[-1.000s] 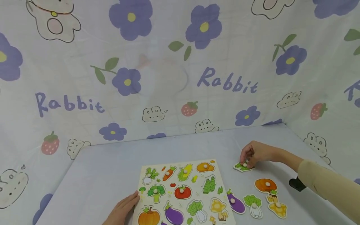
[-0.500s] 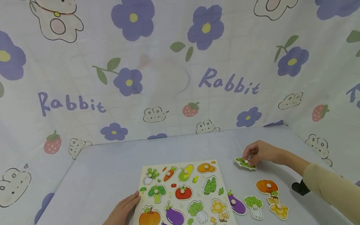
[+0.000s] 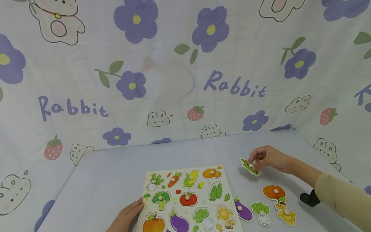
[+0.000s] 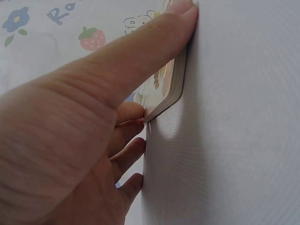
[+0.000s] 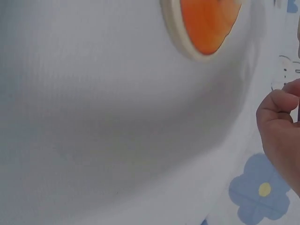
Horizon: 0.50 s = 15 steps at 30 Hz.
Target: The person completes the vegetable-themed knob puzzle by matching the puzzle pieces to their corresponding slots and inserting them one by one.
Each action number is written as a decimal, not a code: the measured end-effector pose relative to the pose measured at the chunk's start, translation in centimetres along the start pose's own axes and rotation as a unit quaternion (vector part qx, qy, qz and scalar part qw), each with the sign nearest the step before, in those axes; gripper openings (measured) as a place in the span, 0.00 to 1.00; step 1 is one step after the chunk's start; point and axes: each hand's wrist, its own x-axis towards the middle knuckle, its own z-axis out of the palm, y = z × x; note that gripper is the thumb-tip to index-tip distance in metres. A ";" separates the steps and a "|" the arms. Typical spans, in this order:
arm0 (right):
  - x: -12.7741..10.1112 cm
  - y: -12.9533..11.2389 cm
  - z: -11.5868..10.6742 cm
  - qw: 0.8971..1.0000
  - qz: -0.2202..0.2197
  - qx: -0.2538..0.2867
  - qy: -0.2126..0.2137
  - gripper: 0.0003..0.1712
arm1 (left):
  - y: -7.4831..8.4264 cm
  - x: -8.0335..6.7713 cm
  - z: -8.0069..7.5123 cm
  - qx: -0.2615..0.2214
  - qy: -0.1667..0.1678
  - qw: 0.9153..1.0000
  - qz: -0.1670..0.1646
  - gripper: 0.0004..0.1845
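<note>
In the head view, my right hand [image 3: 268, 158] pinches the small round knob of a green vegetable puzzle piece [image 3: 246, 166]. That piece is tilted up above the table, right of the puzzle board's far corner. My left hand [image 3: 127, 215] lies against the left edge of the wooden vegetable puzzle board [image 3: 200, 184]. In the left wrist view, its thumb [image 4: 140, 44] stretches along one edge of the board [image 4: 173, 84], and the fingertips touch near the corner. The right wrist view shows part of my right hand [image 5: 279, 124], but not the held piece.
Right of the board lie loose knobbed pieces: an eggplant [image 3: 244, 211], a cabbage [image 3: 261, 214], a pumpkin [image 3: 273, 191] and a yellow mushroom [image 3: 287, 216]. Carrot [image 3: 174, 179], broccoli [image 3: 161, 197] and tomato [image 3: 188, 199] pieces sit in the board. A patterned curtain [image 3: 171, 74] hangs behind the table.
My right hand has lifted the green puzzle piece from the table and tilted it more steeply, moving only slightly. My left hand has stayed at the board's edge.
</note>
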 end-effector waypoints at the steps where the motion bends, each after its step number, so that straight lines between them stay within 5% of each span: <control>1: -0.1 -0.2 0.2 1.000 -0.001 0.003 0.001 0.16 | 0.1 0.0 0.0 -0.001 -0.001 1.000 -0.002 0.47; 15: -0.7 -2.8 4.3 0.997 0.033 0.061 0.044 0.19 | 0.2 -0.1 -0.1 -0.005 0.003 1.000 -0.001 0.47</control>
